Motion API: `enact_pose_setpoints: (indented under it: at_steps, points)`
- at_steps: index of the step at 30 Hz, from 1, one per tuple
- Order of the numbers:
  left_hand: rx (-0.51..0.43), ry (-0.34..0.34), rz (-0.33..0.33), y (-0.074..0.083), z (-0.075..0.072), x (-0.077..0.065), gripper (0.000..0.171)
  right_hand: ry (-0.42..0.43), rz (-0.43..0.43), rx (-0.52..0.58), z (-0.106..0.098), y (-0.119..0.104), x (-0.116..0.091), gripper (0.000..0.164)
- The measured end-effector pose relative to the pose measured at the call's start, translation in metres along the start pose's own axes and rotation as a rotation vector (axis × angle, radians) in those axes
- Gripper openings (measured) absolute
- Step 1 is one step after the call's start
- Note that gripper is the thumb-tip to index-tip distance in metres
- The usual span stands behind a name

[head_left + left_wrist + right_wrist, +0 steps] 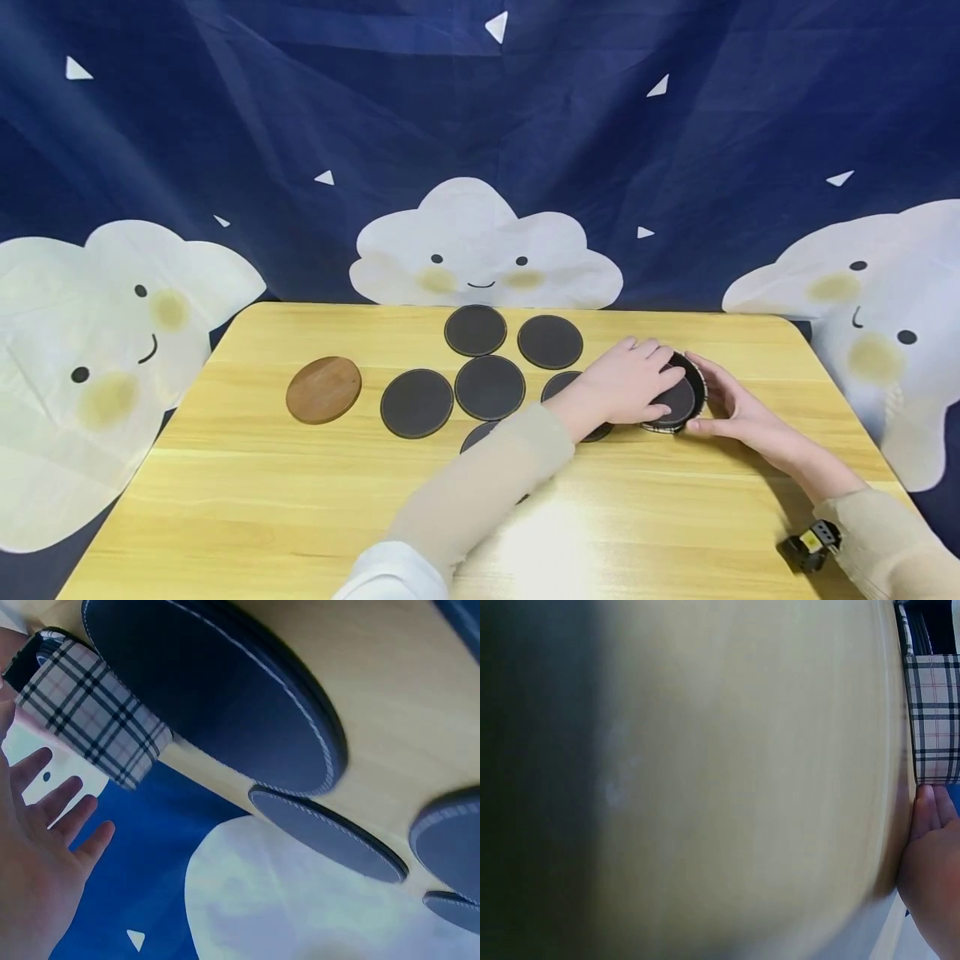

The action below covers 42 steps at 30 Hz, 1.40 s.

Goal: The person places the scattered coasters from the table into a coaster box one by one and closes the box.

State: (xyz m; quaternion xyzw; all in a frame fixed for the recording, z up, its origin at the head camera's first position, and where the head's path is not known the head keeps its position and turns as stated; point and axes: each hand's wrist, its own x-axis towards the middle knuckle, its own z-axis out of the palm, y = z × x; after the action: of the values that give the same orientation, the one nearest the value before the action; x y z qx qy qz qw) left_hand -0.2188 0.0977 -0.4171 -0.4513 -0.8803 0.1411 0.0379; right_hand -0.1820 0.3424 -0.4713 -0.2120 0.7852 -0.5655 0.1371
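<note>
A round coaster holder [701, 385] with plaid sides and a black inside stands at the right of the table. My right hand [746, 417] grips its right side, with the thumb near and the fingers beyond. Over the holder's left part reaches my left hand [630, 382], its fingers at a black coaster [681, 403] in the opening. In the left wrist view those fingers [60, 801] are spread and fairly straight beside the plaid wall [97, 712]. What lies lower inside the holder is hidden. The right wrist view shows fingers [926, 810] against the plaid side.
Several black stitched coasters [490, 388] lie flat around the table's middle, some partly under my left forearm. A brown wooden disc [324, 390] lies to their left. A small black device [812, 546] sits at my right wrist. Behind the table [247, 500] hangs a blue cloud-print cloth [405, 100].
</note>
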Motion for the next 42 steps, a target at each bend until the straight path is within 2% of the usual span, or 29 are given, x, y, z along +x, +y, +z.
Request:
enact_pose_setpoints:
  at_steps: [4,13,18,22,29,35,42]
  points:
    - [0.007,-0.006,-0.004,-0.009,0.001,-0.009,0.065,0.000,-0.005,0.004,0.000,0.000,0.001,0.097]
    - [0.050,0.050,-0.004,-0.027,0.006,-0.035,0.063,0.008,-0.005,0.001,-0.001,0.000,0.001,0.098]
    - [0.085,0.067,0.007,-0.035,0.008,-0.053,0.065,0.015,-0.012,-0.002,-0.001,0.000,-0.001,0.098]
    - [0.072,0.080,0.006,-0.044,0.008,-0.069,0.063,0.015,-0.001,-0.002,-0.002,0.002,-0.002,0.099]
    - [0.058,0.114,-0.009,-0.062,0.008,-0.102,0.061,0.017,-0.009,0.005,-0.001,0.001,-0.001,0.098]
    - [0.004,0.148,-0.045,-0.073,0.007,-0.134,0.061,0.018,-0.004,-0.004,-0.001,0.000,-0.001,0.098]
    - [-0.005,0.165,-0.091,-0.086,0.016,-0.176,0.061,0.025,0.007,-0.012,-0.001,-0.001,-0.001,0.099]
